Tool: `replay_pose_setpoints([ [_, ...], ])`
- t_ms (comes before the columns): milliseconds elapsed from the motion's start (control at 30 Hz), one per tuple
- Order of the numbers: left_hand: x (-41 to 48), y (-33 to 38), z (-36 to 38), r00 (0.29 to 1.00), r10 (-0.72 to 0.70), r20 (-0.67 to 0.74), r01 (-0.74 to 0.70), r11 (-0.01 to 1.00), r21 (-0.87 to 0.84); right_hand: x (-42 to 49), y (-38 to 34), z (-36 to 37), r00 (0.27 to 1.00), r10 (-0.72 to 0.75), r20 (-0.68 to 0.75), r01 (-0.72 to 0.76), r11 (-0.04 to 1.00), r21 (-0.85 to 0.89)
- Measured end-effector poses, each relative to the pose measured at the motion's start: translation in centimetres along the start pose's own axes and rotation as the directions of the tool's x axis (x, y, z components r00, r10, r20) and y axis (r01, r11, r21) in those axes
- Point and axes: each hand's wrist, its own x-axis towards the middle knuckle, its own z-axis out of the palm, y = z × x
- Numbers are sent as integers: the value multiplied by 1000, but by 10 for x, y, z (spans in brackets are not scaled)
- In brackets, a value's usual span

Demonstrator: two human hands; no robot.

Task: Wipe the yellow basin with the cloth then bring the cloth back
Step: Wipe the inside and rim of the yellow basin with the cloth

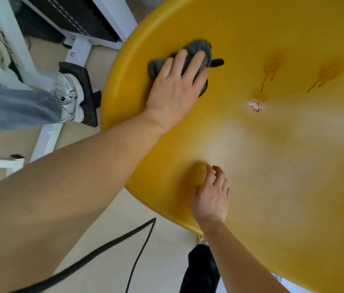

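While the left hand [175,85] lies flat on the grey cloth [198,49], fingers spread and fairly straight, it presses the bunched fabric onto the yellow basin [272,187]; it does not clench it.

Head view:
- The cloth sits on the basin's inner slope at about 10 o'clock, just inside the rim. The hand covers most of it. A dark tab [216,62] pokes out at 3 o'clock of the fingers.
- The right hand [211,197] rests on the basin near the rim at 7 o'clock, fingers loosely bent, holding nothing, well apart from the cloth.
- Two orange-brown streaks are on the basin wall, one [269,70] at about 12 o'clock and one [325,76] at 1 o'clock. Neither touches the cloth. A bright glint [256,105] lies just below the first.
- Obstructions: the left forearm crosses the basin rim at 9 o'clock and hides much of the beige floor [107,208]. The right forearm covers the near rim at 6 o'clock.
- Surroundings: a white metal frame [78,49] stands at the frame's 10 o'clock. A white sneaker [69,96] sits on a black footplate [88,89], just beside the basin rim. A grey trouser leg [19,106] leads to the sneaker. A black cable [124,240] loops over the floor at 7 o'clock. A black trouser leg [200,271] shows at 6 o'clock.
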Motion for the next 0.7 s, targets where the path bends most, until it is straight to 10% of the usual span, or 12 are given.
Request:
replay_pose_setpoints([
  [133,-59,47,19,980,69,188,-47,992,-120,17,1,1,998,5,-67,-5,1000,2],
  [367,-151,72,-26,700,480,529,-255,860,-442,-19,21,-2,993,120,-10,-120,993,2],
  [533,-55,4,-28,920,196,340,-215,976,18,-25,19,-12,983,184,14,-184,983,27],
  [700,-83,-5,-35,940,72,334,-74,997,-9,-20,2,-15,978,163,127,-166,986,13],
])
